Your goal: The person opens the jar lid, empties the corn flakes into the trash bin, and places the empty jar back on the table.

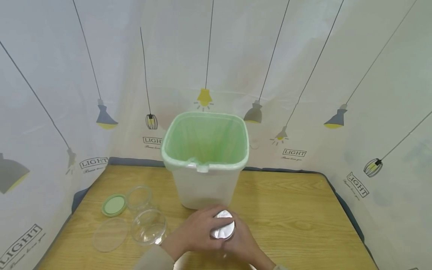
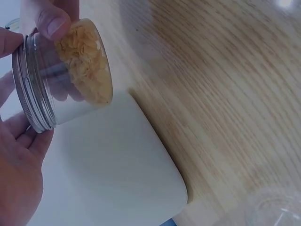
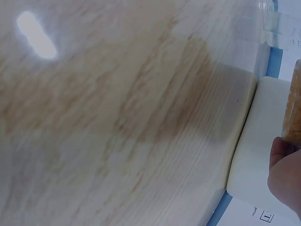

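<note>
Both hands are on a clear jar [image 2: 89, 61] with a silver screw lid [image 2: 33, 84] and dry yellow-orange flakes inside. In the head view, its shiny silver top [image 1: 223, 225] faces up, just in front of the bin. My left hand [image 1: 199, 230] grips the lid, fingers curled round its edge. My right hand [image 1: 242, 242] holds the jar body from the other side, its thumb [image 2: 52, 24] lying against the clear wall. In the right wrist view, the right hand [image 3: 288, 176] and a strip of the jar [image 3: 293, 110] show at the edge.
A tall white bin [image 1: 204, 189] with a pale green liner [image 1: 206, 137] stands behind the hands. To the left lie a clear round container [image 1: 148, 240], another clear vessel [image 1: 139, 197], a green-rimmed lid [image 1: 114, 205] and a clear disc [image 1: 110, 235] on the wooden table [image 1: 293, 225].
</note>
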A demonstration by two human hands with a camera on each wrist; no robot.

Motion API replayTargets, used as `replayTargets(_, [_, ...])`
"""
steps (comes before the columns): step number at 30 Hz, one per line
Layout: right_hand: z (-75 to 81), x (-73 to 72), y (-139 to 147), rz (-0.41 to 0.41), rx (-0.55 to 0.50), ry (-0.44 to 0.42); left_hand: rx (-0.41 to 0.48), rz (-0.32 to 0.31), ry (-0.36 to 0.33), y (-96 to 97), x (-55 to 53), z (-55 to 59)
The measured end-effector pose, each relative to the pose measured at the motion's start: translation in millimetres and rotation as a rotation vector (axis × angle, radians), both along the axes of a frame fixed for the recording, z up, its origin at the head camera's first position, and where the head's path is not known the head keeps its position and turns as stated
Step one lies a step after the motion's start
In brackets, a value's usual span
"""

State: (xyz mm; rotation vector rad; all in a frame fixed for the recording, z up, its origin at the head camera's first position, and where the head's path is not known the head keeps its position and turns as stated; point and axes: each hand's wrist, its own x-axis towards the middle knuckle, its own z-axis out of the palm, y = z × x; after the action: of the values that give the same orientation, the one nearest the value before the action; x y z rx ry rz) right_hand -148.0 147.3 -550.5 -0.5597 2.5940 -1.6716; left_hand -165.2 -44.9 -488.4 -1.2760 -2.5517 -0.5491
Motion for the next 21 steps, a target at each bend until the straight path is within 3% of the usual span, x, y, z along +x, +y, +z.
replayTargets(6, [-2.5,-0.5,-1.6,-0.033,0.022,0.034,-0.046,0.104,0.002,2.5,3.6,-1.4])
replayTargets(12, [-2.2,0.3,-2.4,-0.071,0.013,0.003,-0.065,0.186,-0.021,5.3,7.6,-0.3])
replayTargets(17, [-3.0,0.4,-0.7,-0.049,0.029,0.025,-0.068,0.192,-0.041,3.7,8.7,3.7])
replayTargets(21, [-3.2,0.6,-0.4,-0.011,0.032,0.039,-0.078,0.111,-0.062,0.8,7.8,8.0])
